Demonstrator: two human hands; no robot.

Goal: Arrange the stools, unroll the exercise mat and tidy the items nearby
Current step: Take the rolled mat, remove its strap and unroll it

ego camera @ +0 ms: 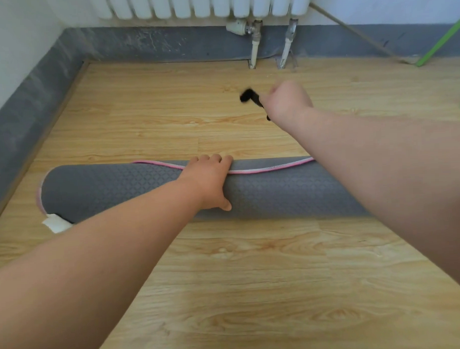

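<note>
A rolled grey exercise mat point(114, 188) with a pink edge lies across the wooden floor in front of me. My left hand point(211, 182) rests on top of the roll near its middle, fingers over the loose pink edge, thumb on the near side. My right hand point(286, 102) is raised beyond the roll, fingers curled round a black strap point(249, 96) whose blurred end sticks out to the left. The mat's right end is hidden behind my right forearm. No stools are in view.
A white radiator point(199, 4) with two pipes point(254, 45) hangs on the far wall. A green pole point(440, 41) and a wooden stick point(354, 30) lean at the back right. A white scrap point(56, 223) lies at the mat's left end. Grey skirting runs along the left wall.
</note>
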